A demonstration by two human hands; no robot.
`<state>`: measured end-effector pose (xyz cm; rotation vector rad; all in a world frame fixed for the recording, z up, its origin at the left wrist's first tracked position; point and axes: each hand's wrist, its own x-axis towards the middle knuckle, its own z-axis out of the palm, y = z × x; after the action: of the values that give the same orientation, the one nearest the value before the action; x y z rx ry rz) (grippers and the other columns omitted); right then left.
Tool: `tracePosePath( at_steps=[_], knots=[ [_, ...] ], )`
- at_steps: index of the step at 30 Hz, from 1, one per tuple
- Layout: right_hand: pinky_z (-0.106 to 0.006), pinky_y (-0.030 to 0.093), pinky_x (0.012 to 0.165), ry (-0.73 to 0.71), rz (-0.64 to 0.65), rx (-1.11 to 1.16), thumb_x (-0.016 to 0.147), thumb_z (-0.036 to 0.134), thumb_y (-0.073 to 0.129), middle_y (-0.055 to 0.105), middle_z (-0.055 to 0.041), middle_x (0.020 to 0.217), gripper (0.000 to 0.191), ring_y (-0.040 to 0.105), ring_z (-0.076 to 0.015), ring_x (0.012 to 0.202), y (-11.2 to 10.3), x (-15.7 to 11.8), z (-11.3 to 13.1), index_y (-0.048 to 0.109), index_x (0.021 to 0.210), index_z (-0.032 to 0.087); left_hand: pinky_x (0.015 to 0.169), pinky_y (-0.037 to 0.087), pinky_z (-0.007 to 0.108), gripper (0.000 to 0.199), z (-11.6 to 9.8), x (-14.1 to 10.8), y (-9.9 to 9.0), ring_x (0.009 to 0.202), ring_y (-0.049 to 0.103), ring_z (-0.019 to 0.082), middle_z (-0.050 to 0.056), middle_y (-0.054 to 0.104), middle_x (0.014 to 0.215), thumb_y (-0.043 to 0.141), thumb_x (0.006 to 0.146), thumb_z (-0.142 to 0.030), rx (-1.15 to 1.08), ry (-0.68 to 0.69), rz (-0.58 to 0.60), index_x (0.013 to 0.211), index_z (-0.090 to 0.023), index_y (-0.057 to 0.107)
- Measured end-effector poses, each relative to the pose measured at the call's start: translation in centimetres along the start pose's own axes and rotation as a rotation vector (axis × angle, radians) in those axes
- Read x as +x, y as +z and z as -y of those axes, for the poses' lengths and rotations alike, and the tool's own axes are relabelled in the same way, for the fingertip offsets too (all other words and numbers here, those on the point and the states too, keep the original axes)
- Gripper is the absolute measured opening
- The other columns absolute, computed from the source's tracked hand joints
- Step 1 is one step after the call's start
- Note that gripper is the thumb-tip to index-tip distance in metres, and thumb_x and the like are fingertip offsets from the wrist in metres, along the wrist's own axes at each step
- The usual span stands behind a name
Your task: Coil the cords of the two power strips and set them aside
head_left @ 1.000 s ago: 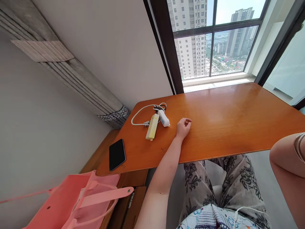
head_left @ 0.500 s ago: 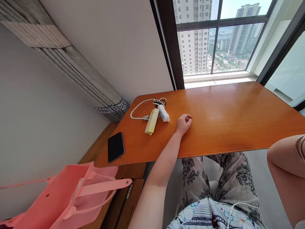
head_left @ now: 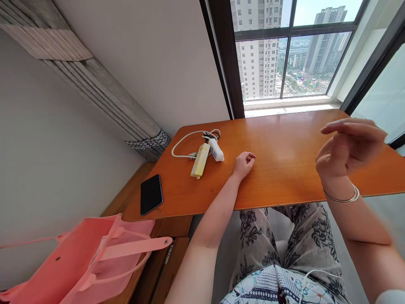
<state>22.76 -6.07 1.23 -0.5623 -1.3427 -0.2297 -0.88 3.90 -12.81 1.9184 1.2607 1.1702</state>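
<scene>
My left hand (head_left: 244, 164) rests on the brown wooden table (head_left: 284, 169), its fingers loosely curled in with nothing visible in them. Above the table's right side, my right hand (head_left: 351, 147) is raised, bent at the wrist, with fingers stretched out and nothing in them. Left of my left hand lie a long yellow block (head_left: 200, 160) and a white block (head_left: 216, 150), side by side. A white cable (head_left: 177, 148) loops around behind them, with a dark cable bundle (head_left: 209, 137) at the back. A black-screened tablet or phone (head_left: 151, 194) lies near the left edge.
A pink bag (head_left: 85, 253) with straps sits beside the table at lower left, near wooden furniture (head_left: 177, 261). A gathered grey curtain (head_left: 126, 109) hangs at the left. Behind the table is a dark-framed window (head_left: 286, 63). My patterned trousers (head_left: 259, 240) show below the table's edge.
My right hand has come up into view from the lower right, where only a bent arm showed, and is over the table. My left hand stays in place.
</scene>
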Motion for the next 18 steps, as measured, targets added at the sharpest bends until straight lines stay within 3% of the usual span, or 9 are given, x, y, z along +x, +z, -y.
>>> tracePosePath(
  at_steps=[2, 3, 6, 9, 12, 15, 18],
  knots=[
    [-0.036, 0.056, 0.066, -0.055, 0.064, -0.043, 0.097, 0.026, 0.053, 0.066, -0.0026, 0.087, 0.014, 0.065, -0.0175, 0.077, 1.8, -2.0, -1.1, 0.064, 0.105, 0.028, 0.058, 0.05, 0.024, 0.013, 0.0, 0.0, 0.0, 0.064, 0.058, 0.011, 0.002, 0.067, 0.081, 0.056, 0.078, -0.011, -0.006, -0.004, -0.002, 0.079, -0.018, 0.067],
    [-0.034, 0.055, 0.063, -0.046, 0.167, -0.07, 0.095, 0.023, 0.053, 0.067, -0.0033, 0.086, 0.014, 0.065, -0.0173, 0.074, 2.5, -3.2, -1.9, 0.066, 0.101, 0.026, 0.058, 0.049, 0.024, 0.013, 0.0, 0.0, 0.0, 0.064, 0.058, 0.011, 0.002, 0.067, 0.082, 0.056, 0.078, -0.011, -0.005, -0.004, -0.004, 0.079, -0.018, 0.067],
    [-0.033, 0.054, 0.063, 0.124, 0.359, -0.091, 0.093, 0.022, 0.053, 0.068, -0.0053, 0.085, 0.015, 0.064, -0.0172, 0.073, 3.4, -7.0, -4.8, 0.068, 0.093, 0.025, 0.059, 0.05, 0.024, 0.013, -0.1, -0.1, 0.0, 0.064, 0.059, 0.011, 0.002, 0.067, 0.083, 0.056, 0.078, -0.012, -0.005, -0.002, -0.007, 0.081, -0.018, 0.067],
    [-0.034, 0.053, 0.064, 0.321, 0.416, -0.085, 0.093, 0.025, 0.052, 0.068, -0.006, 0.085, 0.018, 0.063, -0.0179, 0.074, 3.3, -9.5, -6.8, 0.069, 0.089, 0.026, 0.06, 0.051, 0.025, 0.013, -0.1, -0.2, 0.1, 0.065, 0.06, 0.012, 0.003, 0.067, 0.088, 0.057, 0.079, -0.013, -0.007, -0.002, -0.011, 0.087, -0.018, 0.066],
    [-0.034, 0.052, 0.065, 0.449, 0.423, -0.081, 0.092, 0.027, 0.052, 0.067, -0.0052, 0.084, 0.018, 0.062, -0.0175, 0.073, 3.0, -10.3, -7.3, 0.069, 0.087, 0.025, 0.064, 0.053, 0.027, 0.018, -0.2, 0.1, -0.1, 0.071, 0.062, 0.013, 0.006, 0.067, 0.099, 0.058, 0.08, -0.014, 0.035, 0.009, -0.071, 0.097, -0.019, 0.064],
    [-0.032, 0.05, 0.064, 0.505, 0.5, -0.046, 0.091, 0.027, 0.053, 0.066, -0.0044, 0.084, 0.016, 0.061, -0.016, 0.071, 3.1, -10.5, -7.3, 0.068, 0.087, 0.024, 0.084, 0.055, 0.035, 0.03, -0.5, 1.0, -1.4, 0.093, 0.065, 0.02, 0.011, 0.062, 0.115, 0.059, 0.08, -0.014, 0.195, 0.038, -0.197, 0.109, -0.019, 0.06],
    [-0.03, 0.048, 0.061, 0.501, 0.6, -0.008, 0.09, 0.023, 0.053, 0.066, -0.0042, 0.086, 0.016, 0.059, -0.0145, 0.068, 3.2, -10.7, -7.4, 0.069, 0.088, 0.024, 0.111, 0.039, 0.047, 0.046, -0.9, 2.5, -4.2, 0.131, 0.049, 0.032, 0.017, 0.052, 0.136, 0.064, 0.078, -0.018, 0.477, 0.024, -0.279, 0.123, -0.019, 0.056]
  ],
)
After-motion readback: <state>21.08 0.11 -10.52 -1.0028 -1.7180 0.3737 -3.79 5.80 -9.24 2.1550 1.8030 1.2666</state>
